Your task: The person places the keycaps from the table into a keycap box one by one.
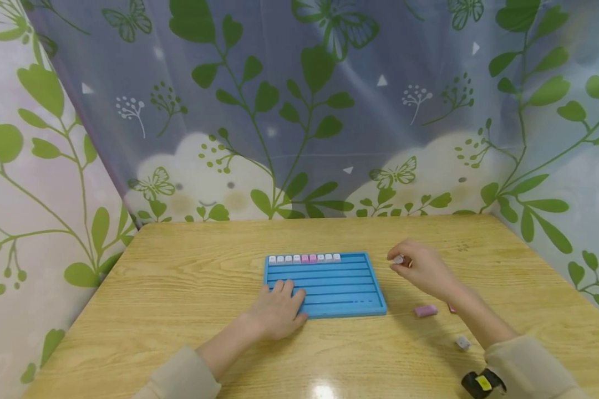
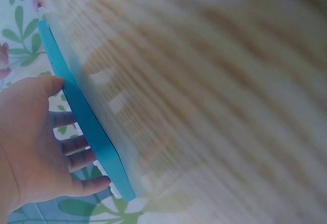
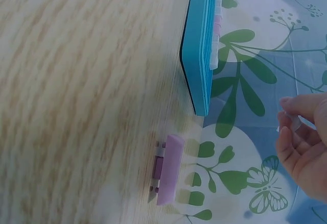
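Note:
A blue slotted tray lies flat on the table, with a row of white keycaps and two pink keycaps along its far slot. My left hand rests on the tray's near left corner, fingers spread over the slots. In the left wrist view the thumb touches the tray's edge. To the right of the tray and above the table, my right hand pinches a white keycap between thumb and fingertips. Its marking is too small to read.
On the wooden table, a long pink keycap lies right of the tray. Another pink piece is partly hidden by the right forearm. A white keycap and a black object with a yellow label are nearer. Patterned curtains hang behind.

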A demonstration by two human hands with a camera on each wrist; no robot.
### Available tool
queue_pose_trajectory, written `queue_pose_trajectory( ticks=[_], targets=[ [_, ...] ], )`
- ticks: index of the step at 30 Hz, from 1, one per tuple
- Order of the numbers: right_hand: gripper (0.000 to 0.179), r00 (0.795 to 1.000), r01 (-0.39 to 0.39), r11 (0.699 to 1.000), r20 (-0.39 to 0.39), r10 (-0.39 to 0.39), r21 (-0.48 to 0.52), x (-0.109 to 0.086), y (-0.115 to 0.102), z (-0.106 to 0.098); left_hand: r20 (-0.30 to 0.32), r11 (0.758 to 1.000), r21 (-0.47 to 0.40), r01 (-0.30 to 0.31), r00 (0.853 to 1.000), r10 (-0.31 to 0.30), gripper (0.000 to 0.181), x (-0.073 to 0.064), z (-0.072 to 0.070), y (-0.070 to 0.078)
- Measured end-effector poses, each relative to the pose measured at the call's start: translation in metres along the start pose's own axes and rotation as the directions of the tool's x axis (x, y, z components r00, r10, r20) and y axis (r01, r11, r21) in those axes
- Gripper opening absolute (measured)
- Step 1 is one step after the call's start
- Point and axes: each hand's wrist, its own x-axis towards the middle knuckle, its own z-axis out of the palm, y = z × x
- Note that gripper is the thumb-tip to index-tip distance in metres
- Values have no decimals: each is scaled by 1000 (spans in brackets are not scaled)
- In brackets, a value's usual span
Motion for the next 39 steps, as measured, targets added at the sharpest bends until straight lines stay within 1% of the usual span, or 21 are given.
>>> queue_pose_trajectory(
  ticks=[4, 6, 13, 15, 18, 20, 23, 25, 29, 33, 39],
  targets=[
    [13, 999, -39, 999, 8, 39, -20, 1, -1, 2, -4, 1000, -5, -3, 1000, 3, 50, -1, 0, 0],
    [12, 999, -36, 999, 5, 36, -29, 3, -2, 2, -6, 1000, -5, -5, 1000, 5, 49, -1, 0, 0],
    [13, 999, 46, 997, -6, -47, -67, 10, 2, 4, -6, 1000, -4, -2, 1000, 2, 48, -1, 1, -1],
    [14, 999, 54, 996, 1, -54, -72, 15, 3, 4, -7, 1000, -4, 0, 1000, 0, 48, 0, 1, -1],
    [17, 999, 34, 997, 36, -32, -72, 22, 4, 5, -12, 1000, -2, 0, 1000, 0, 48, 0, 1, -2],
    [21, 998, 6, 998, 69, -1, -67, 28, 4, 6, -13, 1000, -2, 0, 1000, 0, 48, 0, 1, -2],
    [22, 993, -25, 998, 118, 31, -55, 38, 4, 8, -16, 1000, -2, 0, 1000, 0, 47, 0, 2, -2],
    [21, 989, -32, 999, 144, 38, -43, 45, 5, 10, -18, 1000, -2, -1, 1000, 1, 48, 0, 2, -2],
    [20, 983, -15, 1000, 181, 19, -26, 56, 7, 15, -18, 1000, 0, -5, 1000, 5, 48, 1, 0, -2],
    [21, 977, 39, 999, 211, -31, -35, 67, 9, 23, -12, 1000, 1, -4, 1000, 4, 48, 0, -1, -1],
    [24, 955, 94, 994, 287, -77, -47, 81, 5, 34, -6, 1000, 3, -7, 1000, 7, 49, 0, 1, -1]
  ],
)
